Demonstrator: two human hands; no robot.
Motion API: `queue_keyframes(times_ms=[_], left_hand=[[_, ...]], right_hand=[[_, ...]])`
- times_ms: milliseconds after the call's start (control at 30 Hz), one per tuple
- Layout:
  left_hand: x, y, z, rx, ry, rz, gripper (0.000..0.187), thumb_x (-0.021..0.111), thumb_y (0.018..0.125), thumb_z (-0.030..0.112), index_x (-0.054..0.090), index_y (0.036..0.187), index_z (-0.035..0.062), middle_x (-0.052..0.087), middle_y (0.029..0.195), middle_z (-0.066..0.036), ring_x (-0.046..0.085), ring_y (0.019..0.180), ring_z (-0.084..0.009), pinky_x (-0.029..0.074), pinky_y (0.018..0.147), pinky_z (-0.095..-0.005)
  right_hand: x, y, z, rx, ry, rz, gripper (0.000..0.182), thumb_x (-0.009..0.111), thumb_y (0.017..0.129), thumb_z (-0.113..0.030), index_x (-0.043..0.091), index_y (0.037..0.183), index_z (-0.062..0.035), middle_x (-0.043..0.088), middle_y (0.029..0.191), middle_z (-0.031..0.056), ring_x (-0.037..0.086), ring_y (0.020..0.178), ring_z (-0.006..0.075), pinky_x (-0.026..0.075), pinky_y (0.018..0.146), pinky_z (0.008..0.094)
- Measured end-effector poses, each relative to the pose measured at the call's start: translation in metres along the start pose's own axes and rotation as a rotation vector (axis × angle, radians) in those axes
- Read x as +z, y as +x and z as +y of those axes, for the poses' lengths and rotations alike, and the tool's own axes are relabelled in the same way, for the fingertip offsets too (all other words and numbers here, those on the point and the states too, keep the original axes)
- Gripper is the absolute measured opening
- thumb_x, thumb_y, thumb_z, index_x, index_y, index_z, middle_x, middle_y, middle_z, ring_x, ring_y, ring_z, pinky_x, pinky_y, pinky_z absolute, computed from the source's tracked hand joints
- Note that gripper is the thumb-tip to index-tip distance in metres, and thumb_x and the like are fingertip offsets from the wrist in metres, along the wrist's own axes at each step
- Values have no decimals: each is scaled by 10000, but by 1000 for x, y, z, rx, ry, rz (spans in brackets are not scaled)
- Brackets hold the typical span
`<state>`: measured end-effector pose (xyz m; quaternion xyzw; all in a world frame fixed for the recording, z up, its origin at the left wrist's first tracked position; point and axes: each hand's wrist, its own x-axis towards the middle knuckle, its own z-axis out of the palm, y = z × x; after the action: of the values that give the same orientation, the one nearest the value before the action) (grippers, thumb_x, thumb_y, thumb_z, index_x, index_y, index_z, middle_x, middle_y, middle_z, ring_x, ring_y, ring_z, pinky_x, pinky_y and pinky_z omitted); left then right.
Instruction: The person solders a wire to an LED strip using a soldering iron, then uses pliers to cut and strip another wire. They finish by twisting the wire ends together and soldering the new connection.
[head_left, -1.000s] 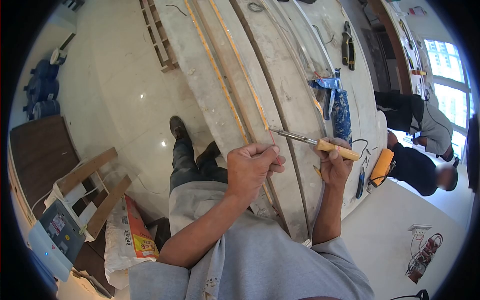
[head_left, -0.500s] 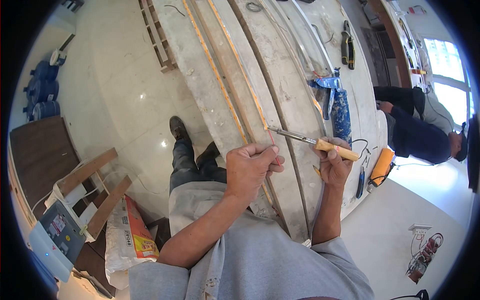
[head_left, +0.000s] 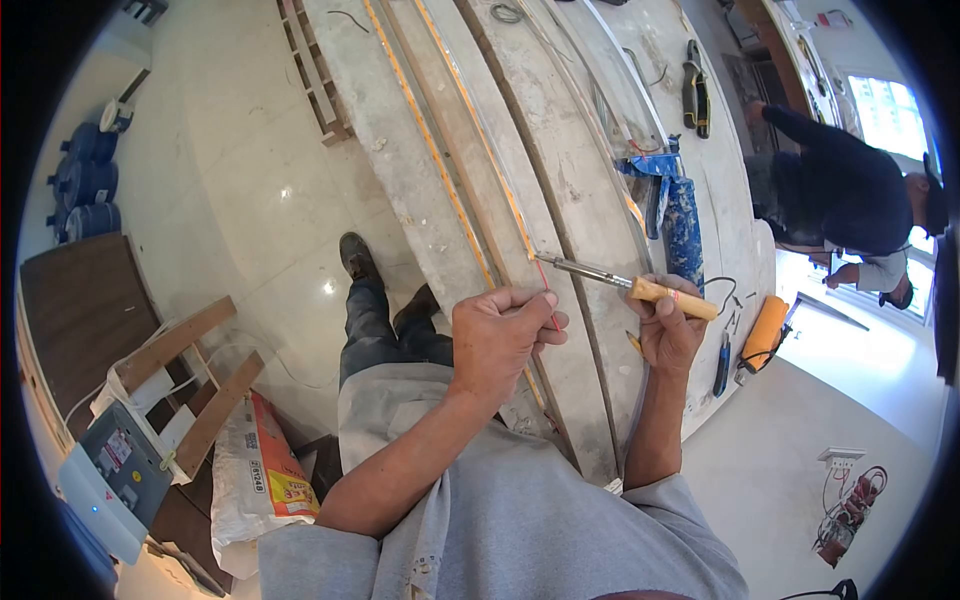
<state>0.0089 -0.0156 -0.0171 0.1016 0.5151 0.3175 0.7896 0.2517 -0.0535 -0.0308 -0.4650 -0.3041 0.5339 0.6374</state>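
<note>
My left hand (head_left: pixel 500 335) pinches a thin red wire (head_left: pixel 545 280) that runs up to the end of an orange-marked LED strip (head_left: pixel 490 150) on the plank table. In my right hand (head_left: pixel 668 325) is a soldering iron (head_left: pixel 675 298), held by its wooden handle. Its metal shaft points left, and the tip is at the strip's end beside the wire. A second strip (head_left: pixel 425 135) lies parallel on the left. Right of the iron's shaft is a blue-stained caulking gun (head_left: pixel 682 225).
Black pliers (head_left: pixel 695 90), a blue-handled tool (head_left: pixel 721 365) and an orange tool (head_left: pixel 764 325) lie on the table's right side. A person in dark clothes (head_left: pixel 850 190) stands beyond it, another person (head_left: pixel 885 275) behind. A pallet (head_left: pixel 315 75) is on the floor.
The person in dark clothes has shifted and stretches an arm toward the shelf; a second person now shows behind. My hands, the iron and the wire look nearly unchanged.
</note>
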Motion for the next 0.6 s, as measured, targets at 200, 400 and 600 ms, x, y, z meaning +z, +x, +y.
queue_keyframes(times_ms=[200,400,600], left_hand=[[1,0,1,8,30,9,176,717,893,175,707,929,3,739,812,-117,715,656,-150,503,557,-231],[2,-1,2,22,47,13,179,716,892,173,706,936,0,737,808,-118,715,651,-153,508,557,-234],[3,-1,3,22,49,11,174,711,893,169,706,935,0,736,802,-116,718,655,-157,512,563,-236]], right_hand=[[0,0,1,-1,8,29,267,694,885,-30,591,1084,115,658,1036,284,692,955,341,625,812,441],[1,0,0,10,17,54,262,688,884,-17,588,1082,122,657,1025,278,694,946,343,630,801,450],[3,0,0,11,25,86,242,675,888,-2,583,1068,131,656,1005,262,693,952,359,632,797,485]])
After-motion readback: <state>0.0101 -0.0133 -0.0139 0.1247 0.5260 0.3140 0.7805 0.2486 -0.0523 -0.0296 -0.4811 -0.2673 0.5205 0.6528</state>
